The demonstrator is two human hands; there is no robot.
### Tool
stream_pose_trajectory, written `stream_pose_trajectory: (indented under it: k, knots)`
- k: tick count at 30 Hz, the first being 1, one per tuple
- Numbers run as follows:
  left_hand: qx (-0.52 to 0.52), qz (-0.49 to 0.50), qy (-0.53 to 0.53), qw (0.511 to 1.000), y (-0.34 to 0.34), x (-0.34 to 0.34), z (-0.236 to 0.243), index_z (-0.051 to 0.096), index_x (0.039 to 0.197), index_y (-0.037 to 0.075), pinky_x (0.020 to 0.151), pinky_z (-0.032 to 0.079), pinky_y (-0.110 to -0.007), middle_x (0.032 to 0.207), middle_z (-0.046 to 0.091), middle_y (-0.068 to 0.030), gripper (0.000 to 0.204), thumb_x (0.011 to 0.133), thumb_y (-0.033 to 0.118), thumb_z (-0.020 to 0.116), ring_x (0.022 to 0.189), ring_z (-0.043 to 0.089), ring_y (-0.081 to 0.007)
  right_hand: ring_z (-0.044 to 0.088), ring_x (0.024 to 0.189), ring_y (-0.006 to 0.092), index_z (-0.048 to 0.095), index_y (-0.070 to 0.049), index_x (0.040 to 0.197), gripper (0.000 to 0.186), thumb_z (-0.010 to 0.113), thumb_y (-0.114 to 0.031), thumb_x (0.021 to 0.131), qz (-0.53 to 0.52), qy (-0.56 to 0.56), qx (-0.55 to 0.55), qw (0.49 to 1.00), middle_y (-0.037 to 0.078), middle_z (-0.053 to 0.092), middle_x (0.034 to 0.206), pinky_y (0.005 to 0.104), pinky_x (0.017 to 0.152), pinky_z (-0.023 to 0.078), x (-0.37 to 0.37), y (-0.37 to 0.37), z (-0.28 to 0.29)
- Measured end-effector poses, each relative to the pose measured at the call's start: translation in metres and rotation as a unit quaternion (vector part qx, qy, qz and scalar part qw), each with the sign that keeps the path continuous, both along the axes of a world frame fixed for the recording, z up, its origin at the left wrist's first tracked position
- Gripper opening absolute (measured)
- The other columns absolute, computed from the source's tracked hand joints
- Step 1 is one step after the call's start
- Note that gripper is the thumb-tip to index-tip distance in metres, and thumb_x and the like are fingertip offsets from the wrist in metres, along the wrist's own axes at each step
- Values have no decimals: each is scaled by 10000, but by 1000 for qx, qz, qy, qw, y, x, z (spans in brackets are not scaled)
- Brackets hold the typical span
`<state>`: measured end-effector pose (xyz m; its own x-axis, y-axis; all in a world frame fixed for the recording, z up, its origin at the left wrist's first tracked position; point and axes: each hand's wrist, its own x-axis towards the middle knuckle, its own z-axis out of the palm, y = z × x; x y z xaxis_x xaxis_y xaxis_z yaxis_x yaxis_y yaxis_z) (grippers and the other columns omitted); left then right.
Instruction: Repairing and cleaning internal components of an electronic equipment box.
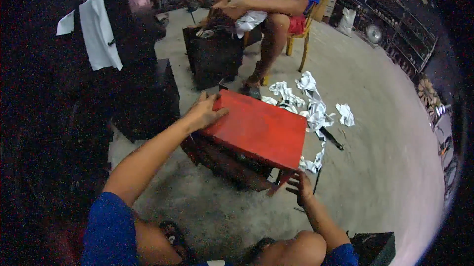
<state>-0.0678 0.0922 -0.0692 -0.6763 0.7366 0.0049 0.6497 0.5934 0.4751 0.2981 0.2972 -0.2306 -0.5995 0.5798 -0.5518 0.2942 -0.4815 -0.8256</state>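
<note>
My left hand (205, 113) grips the far left corner of a red, flat-topped rectangular piece (256, 128), which sits tilted on a dark frame or stand (222, 167) with red parts below. My right hand (301, 187) is at the near right corner, its fingers spread and curved by the edge; whether it bears any of the piece is unclear. Crumpled white cloths (316, 115) lie on the floor beyond and right of the red piece, with a dark strip (331, 137) among them.
A co-worker (276, 7) sits on a yellow chair (303, 49) behind a dark box (212, 58), hands on something indistinct. Dark blocks (143, 103) and hanging white cloth (98, 29) stand left. Another dark box (375, 246) is at lower right, and racks (410, 34) line the right wall.
</note>
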Motion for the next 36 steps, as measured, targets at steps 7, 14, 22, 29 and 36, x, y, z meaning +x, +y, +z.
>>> stream_pose_trajectory:
  k: [7,14,22,29,36]
  knots:
    - [-60,25,47,997,-5,46,19,348,1403,92,992,400,-463,1317,450,-251,761,855,597,500,1189,475,-424,488,1111,296,401,-136,1342,677,420,-623,872,13,-36,-3,999,116,478,1286,482,894,409,-12,4,-26]
    - [7,10,32,999,-7,49,18,346,1410,86,1017,375,-419,1330,449,-254,748,854,549,534,1225,456,-383,524,1076,289,508,-45,1246,831,282,-741,853,91,-12,-89,992,163,569,1187,479,867,414,-37,-17,-60]
    - [-24,37,48,998,-16,55,35,372,1380,80,985,402,-425,1295,478,-261,687,872,516,527,1176,493,-403,608,702,235,597,1,1087,798,290,-705,875,7,9,-48,999,114,656,953,355,608,478,-51,-19,-29]
    - [71,-20,-63,995,-17,26,13,396,1363,103,999,392,-422,1280,511,-236,643,883,512,525,1197,491,-376,578,1012,246,527,49,1180,664,249,-516,968,-88,119,-136,980,162,579,1175,400,843,462,-41,-14,-30]
    - [5,4,-43,999,-18,42,33,388,1363,88,1021,375,-404,1298,511,-209,606,913,478,500,1216,486,-342,571,1042,308,535,35,1108,495,285,-378,997,-236,180,-102,949,158,588,1155,425,916,437,-25,-56,36]
